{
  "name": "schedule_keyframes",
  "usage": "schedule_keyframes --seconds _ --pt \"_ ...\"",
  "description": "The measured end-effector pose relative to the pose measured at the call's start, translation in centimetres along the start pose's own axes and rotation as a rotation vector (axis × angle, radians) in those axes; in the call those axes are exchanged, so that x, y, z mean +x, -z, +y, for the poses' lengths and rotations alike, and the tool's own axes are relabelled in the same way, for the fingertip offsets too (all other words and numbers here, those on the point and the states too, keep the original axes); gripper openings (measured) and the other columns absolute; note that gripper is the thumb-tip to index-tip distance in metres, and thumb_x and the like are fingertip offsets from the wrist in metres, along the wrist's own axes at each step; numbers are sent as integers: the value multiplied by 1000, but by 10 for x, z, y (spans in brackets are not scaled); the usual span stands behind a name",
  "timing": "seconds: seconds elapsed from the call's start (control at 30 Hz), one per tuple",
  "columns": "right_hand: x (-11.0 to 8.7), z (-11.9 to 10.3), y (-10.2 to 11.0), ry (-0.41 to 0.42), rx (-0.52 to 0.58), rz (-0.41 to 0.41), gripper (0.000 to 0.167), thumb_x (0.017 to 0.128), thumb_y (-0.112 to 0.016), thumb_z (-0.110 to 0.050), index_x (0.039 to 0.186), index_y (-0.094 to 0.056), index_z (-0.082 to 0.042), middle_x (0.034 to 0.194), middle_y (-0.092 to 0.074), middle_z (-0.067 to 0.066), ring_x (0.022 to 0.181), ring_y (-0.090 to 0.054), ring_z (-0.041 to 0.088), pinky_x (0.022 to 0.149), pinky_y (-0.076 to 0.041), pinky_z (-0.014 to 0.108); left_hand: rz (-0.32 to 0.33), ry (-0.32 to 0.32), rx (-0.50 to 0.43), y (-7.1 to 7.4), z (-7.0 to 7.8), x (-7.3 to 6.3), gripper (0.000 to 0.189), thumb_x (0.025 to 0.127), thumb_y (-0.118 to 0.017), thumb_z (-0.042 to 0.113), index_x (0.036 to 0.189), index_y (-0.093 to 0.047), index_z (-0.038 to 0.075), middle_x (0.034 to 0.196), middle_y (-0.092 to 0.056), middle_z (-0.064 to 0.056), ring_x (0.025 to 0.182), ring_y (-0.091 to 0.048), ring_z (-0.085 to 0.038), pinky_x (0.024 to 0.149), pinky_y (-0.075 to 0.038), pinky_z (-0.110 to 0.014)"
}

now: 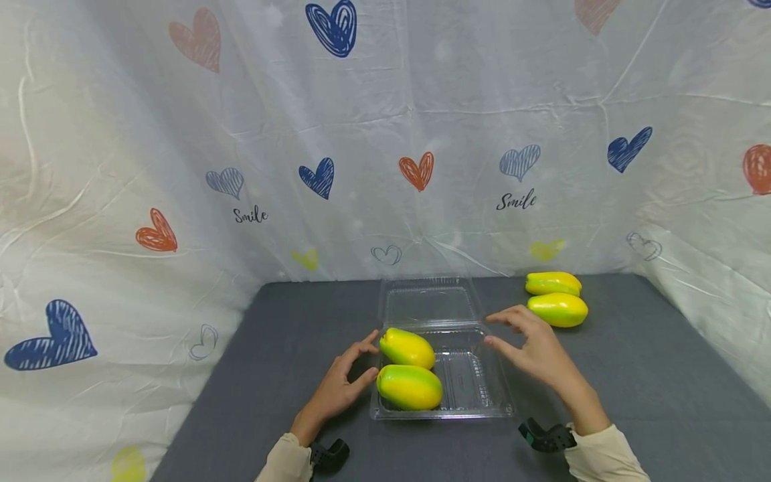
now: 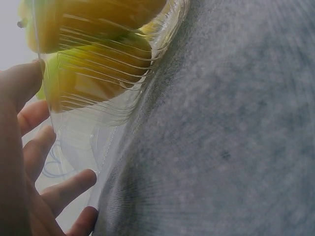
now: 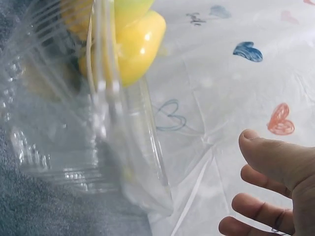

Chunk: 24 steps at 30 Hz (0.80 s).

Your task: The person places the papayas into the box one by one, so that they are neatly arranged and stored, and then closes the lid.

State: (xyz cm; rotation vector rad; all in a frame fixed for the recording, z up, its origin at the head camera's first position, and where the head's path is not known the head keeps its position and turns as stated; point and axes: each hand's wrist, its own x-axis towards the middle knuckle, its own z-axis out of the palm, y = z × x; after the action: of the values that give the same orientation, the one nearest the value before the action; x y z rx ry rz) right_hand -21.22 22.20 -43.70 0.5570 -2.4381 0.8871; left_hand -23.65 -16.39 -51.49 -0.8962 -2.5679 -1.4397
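A clear plastic clamshell container (image 1: 472,381) lies on the table with its lid (image 1: 430,304) folded back. Two yellow-green papayas, a rear one (image 1: 407,348) and a front one (image 1: 409,387), fill its left side. My left hand (image 1: 337,385) is at the container's left edge, fingers spread; the left wrist view has its thumb and fingertips close against the clear wall, though contact is hard to tell. Over the right edge hovers my right hand (image 1: 539,351), holding nothing. In the right wrist view its thumb and fingers (image 3: 261,209) are apart from the container.
Two more papayas, one behind (image 1: 553,283) the other (image 1: 557,310), lie at the back right of the dark grey table (image 1: 307,314). A white curtain (image 1: 361,227) printed with hearts hangs behind the table and along its sides.
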Motion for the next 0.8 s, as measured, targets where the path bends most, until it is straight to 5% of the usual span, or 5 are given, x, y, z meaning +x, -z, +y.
schedule_keyframes --seconds 0.8 --pt "-2 11 9 -62 -64 19 35 83 -85 -16 115 -73 -7 107 -71 7 96 -66 28 82 -56 44 9 -30 5 0 -1 1 30 103 -62 24 132 -55 18 166 -35 8 154 -33 -30 109 -27 -71"
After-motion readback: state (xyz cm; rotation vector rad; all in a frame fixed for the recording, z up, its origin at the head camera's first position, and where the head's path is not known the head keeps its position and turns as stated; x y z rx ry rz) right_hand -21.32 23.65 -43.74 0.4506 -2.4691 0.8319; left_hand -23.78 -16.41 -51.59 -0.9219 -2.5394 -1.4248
